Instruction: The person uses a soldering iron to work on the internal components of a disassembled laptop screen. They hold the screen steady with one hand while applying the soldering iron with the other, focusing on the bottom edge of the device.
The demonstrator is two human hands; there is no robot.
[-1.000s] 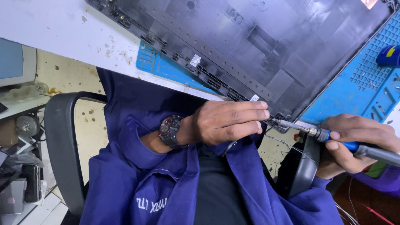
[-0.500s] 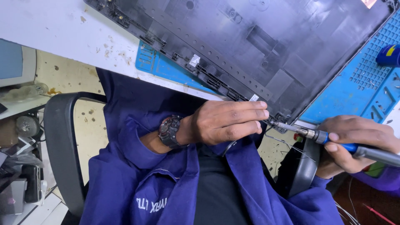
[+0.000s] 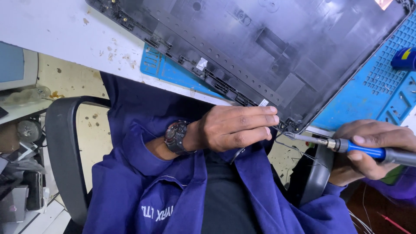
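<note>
We've got a dark grey laptop cover [image 3: 268,47] lying inner side up on the white bench [image 3: 47,30], partly over a blue repair mat [image 3: 372,91]. Matte plastic with moulded ribs, a row of clips and hinge recesses along the near edge, and a small white sticker there. Its long near edge runs diagonally from upper left down to lower right, and the near corner overhangs the bench edge towards us.

Our left hand [image 3: 236,128], black wristwatch [image 3: 177,137] on that wrist, sits at that overhanging corner with fingers curled together, tips pressed to the cover's edge; thin dark wires [image 3: 294,147] trail below the corner.

Our right hand [image 3: 372,149] is clamped round a screwdriver [image 3: 346,145] with a blue grip and metal shaft. Its long axis is nearly horizontal, with the tip pointing left and slightly up, at the cover's corner just beside the left fingertips. We can't tell whether the tip is seated.

A blue and yellow tool [image 3: 405,58] lies on the mat at far right.
</note>
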